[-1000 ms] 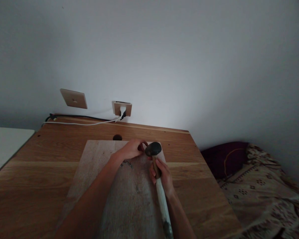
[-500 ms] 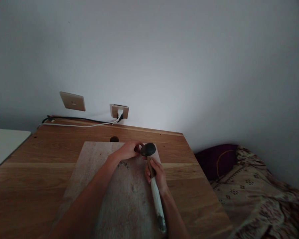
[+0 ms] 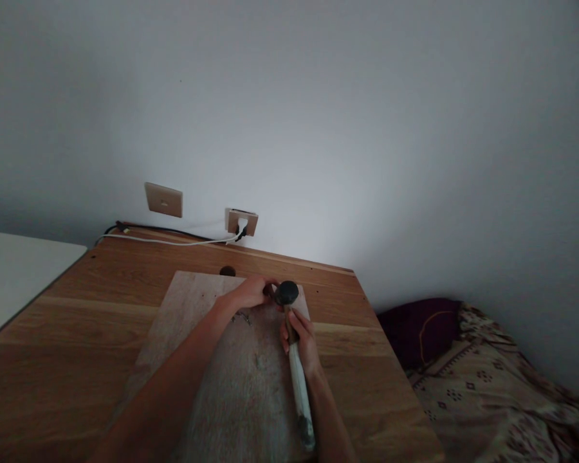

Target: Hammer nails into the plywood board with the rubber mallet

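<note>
My right hand (image 3: pixel 303 341) is wrapped round the handle of a hammer (image 3: pixel 299 386), close below its dark, rounded head. The pale handle slants down towards me past my wrist. Just left of the head, my left hand (image 3: pixel 254 291) rests at the far part of a pale wooden board (image 3: pixel 241 386), its fingers curled together. Whatever is between those fingertips is hidden by the hand and the hammer head. A few small, thin metal pieces that look like nails (image 3: pixel 244 317) lie on the board beside my left wrist.
The board lies on a wooden table (image 3: pixel 357 379) against a white wall. Behind it are a round cable hole (image 3: pixel 227 271), a white cable (image 3: pixel 174 242) and a wall socket (image 3: pixel 244 223). A white surface (image 3: pixel 24 276) stands left; patterned bedding (image 3: pixel 482 379) lies right.
The whole view has shifted slightly, with the wall plates now further right. The hammer head sits about as close to my left fingers as before; both hands keep their hold.
</note>
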Motion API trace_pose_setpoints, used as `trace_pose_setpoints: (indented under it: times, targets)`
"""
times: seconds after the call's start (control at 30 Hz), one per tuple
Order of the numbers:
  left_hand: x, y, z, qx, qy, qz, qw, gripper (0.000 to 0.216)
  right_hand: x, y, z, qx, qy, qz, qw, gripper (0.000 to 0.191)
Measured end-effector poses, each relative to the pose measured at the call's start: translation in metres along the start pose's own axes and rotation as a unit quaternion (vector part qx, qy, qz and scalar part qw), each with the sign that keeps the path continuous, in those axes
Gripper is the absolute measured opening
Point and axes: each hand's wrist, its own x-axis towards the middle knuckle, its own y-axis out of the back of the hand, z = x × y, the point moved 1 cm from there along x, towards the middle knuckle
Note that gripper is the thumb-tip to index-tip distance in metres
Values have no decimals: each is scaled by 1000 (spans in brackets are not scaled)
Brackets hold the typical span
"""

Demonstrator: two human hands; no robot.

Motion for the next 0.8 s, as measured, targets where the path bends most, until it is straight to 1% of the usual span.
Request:
trace_pose_setpoints:
  times: [0.07, 0.17, 0.23, 0.33, 0.43, 0.5, 0.6, 0.7, 0.8]
  targets:
    - [-4, 7, 4, 17, 13, -12, 1000, 42, 0, 3, 0, 19, 7, 6, 1000, 47]
    - [-12, 25, 7, 81, 28, -39, 996, 38, 3, 6, -2, 47, 14, 18, 999, 48]
    - [-17, 37, 7, 108, 16, -66, 992, 37, 6, 8, -3, 63, 13, 24, 998, 49]
    - [-20, 48, 6, 104, -1, -104, 989, 35, 10, 9, -3, 78, 18, 29, 996, 51]
    - [-18, 49, 5, 111, 23, -111, 987, 32, 11, 9, -3, 75, 23, 30, 996, 49]
    - [-17, 47, 10, 118, 30, -93, 988, 29, 11, 9, -2, 69, 20, 28, 997, 46]
    - [-20, 45, 21, 121, 19, -69, 990, 24, 10, 9, -1, 63, 20, 22, 998, 42]
    - [-34, 44, 32, 129, 1, -72, 989, 14, 9, 9, -2, 57, 16, 17, 998, 43]
    - [-56, 39, 36, 183, -36, -91, 978, 18, 9, 8, -3, 59, 8, 18, 998, 44]
